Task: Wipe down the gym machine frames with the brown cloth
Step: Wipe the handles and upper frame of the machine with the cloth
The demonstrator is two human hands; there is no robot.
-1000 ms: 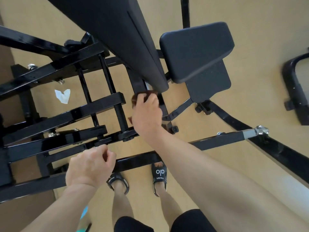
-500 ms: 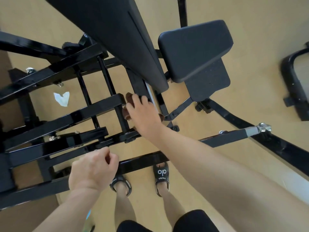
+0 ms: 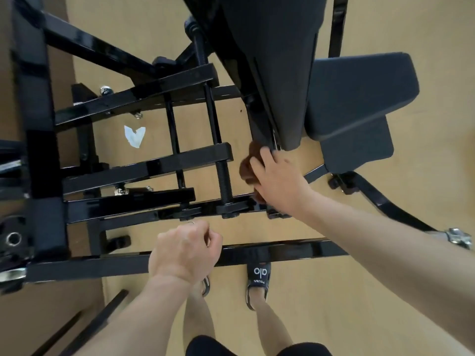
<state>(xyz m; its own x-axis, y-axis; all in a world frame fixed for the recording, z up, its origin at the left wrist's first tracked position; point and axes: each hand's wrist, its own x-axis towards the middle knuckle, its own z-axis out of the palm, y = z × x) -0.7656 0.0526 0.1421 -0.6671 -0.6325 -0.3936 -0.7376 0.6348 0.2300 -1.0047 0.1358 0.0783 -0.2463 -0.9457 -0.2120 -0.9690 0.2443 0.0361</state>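
right hand (image 3: 280, 178) pressing brown cloth (image 3: 248, 167), arm outstretched

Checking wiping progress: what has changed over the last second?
The right hand slid the brown cloth down the frame post, then back up under the pad. The left hand stayed fisted near the bottom bar; the white scrap did not move.

"alo" on right sandal (image 3: 259, 274)
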